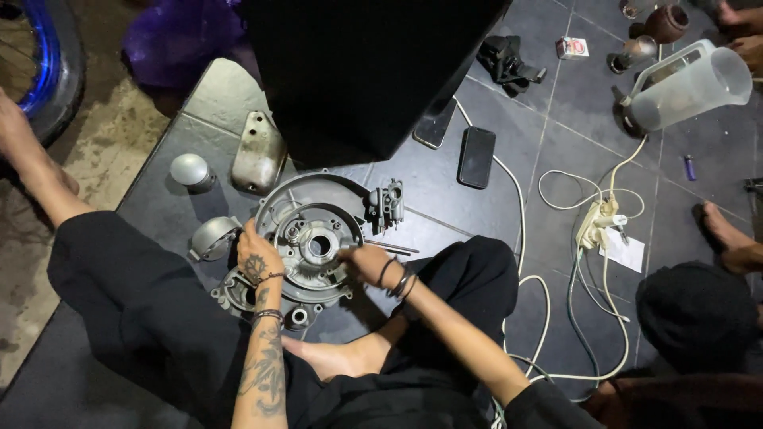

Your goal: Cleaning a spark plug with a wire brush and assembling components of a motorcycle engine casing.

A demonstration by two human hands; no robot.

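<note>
A grey metal engine case (306,210) with a round central bore lies on the dark tiled floor between my legs. My left hand (256,256) rests on its left rim, fingers curled against the metal. My right hand (367,260) sits at the case's right side, gripping a thin metal tool (397,249) whose tip points toward the middle of the case. A small carburettor-like part (385,203) stands just beyond the case's right edge.
A metal cover (257,153), a round cap (191,170) and a ring-shaped part (211,237) lie to the left. Two phones (476,156) lie behind, by a large black box (366,63). A power strip (598,222) with cables and a plastic jug (687,86) are to the right. Another person's foot (727,238) is at far right.
</note>
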